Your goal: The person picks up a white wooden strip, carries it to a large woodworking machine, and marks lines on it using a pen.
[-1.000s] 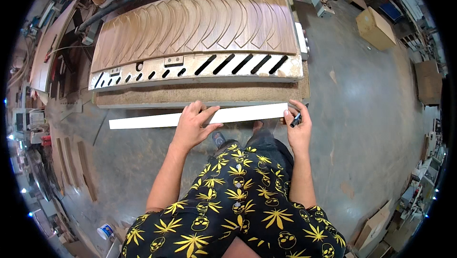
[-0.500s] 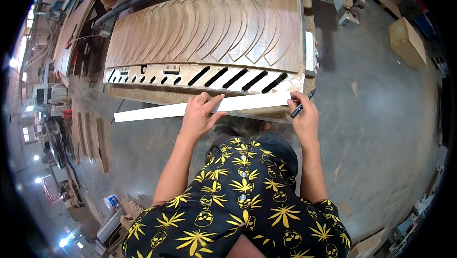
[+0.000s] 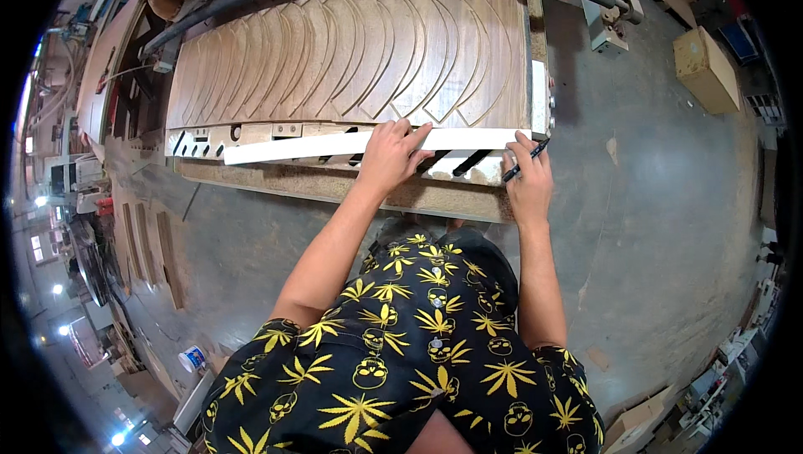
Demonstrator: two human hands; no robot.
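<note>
One white strip (image 3: 326,144) — shifted forward, now over slotted rail (image 3: 491,171)

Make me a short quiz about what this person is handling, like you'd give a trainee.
1. What colour is the long strip gripped by the left hand?
2. Which hand holds the dark pen? A) left B) right C) neither
3. True or false: the wooden panel bears curved grooves.

Key:
1. White.
2. B, the right hand.
3. True.
</note>
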